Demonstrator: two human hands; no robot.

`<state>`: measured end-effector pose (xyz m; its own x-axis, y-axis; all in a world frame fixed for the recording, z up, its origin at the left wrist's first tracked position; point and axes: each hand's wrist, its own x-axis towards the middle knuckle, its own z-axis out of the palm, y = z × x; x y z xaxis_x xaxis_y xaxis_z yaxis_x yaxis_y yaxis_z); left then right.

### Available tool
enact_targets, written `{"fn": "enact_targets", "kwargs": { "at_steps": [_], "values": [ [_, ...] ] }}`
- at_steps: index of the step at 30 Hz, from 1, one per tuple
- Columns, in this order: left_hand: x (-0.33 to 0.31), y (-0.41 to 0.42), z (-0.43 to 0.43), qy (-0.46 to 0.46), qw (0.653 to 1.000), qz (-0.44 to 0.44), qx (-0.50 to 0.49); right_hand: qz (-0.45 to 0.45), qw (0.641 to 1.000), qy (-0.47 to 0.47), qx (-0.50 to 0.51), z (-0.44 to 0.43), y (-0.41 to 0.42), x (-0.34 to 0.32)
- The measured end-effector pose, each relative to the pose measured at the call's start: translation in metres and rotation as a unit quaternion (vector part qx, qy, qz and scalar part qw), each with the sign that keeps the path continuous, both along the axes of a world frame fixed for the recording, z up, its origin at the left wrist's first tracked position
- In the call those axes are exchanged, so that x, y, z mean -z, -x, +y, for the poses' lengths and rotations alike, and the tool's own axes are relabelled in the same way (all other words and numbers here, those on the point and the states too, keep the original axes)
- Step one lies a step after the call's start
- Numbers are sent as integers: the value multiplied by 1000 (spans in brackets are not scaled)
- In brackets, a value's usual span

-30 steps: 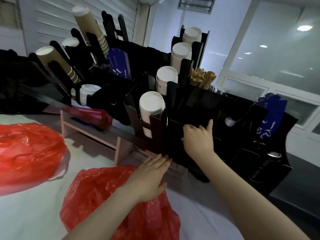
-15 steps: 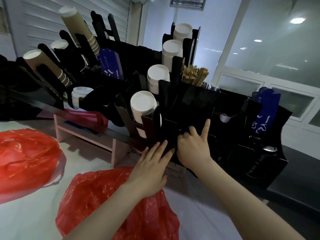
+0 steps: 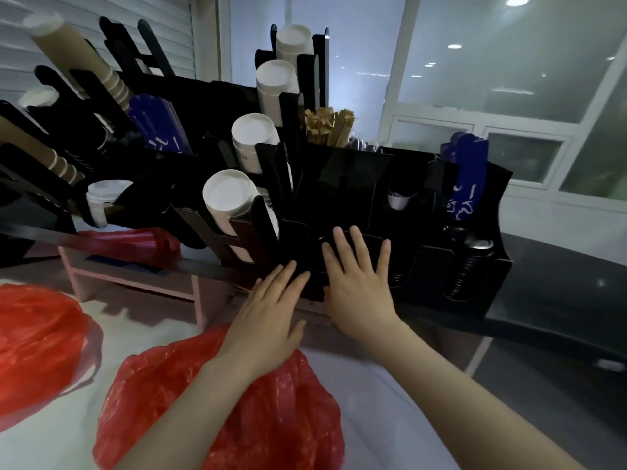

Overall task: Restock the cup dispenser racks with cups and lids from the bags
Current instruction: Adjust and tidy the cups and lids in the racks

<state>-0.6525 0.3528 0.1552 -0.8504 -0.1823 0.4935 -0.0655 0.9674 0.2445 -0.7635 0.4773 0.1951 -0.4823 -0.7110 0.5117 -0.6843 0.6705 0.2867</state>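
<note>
Right hand lies flat, fingers straight & spread, on the front of the black dispenser rack, maybe on a dark lid stack, too dim to tell. Left hand, fingers also straight, sits just left of it w/ fingertips at the rack's near edge. White cup stacks fill slots to the left; a red bag lies near, under the left forearm.

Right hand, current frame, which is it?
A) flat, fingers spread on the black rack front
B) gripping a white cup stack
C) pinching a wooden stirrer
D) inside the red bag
A: the right hand lies with straight, spread fingers against the front of the black rack, holding nothing.
</note>
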Motion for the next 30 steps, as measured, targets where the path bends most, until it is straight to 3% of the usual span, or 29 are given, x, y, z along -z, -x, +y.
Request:
{"fn": "enact_targets", "kwargs": {
  "at_steps": [3, 11, 15, 20, 30],
  "values": [
    [-4, 4, 2, 0, 1000, 16, 18, -44, 988, 138, -52, 32, 1, 0],
    [-20, 43, 30, -3, 998, 40, 53, -35, 955, 293, -6, 126, 49, -18],
    [-34, 79, 51, 27, 996, 51, 63, -94, 965, 245, 22, 155, 78, -34],
    [-41, 110, 63, 54, 997, 52, -3, -123, 978, 163, 40, 166, 99, -42],
    [-45, 111, 69, 0, 997, 80, 7, -107, 949, 295, 26, 165, 102, -38]
  ]
}}
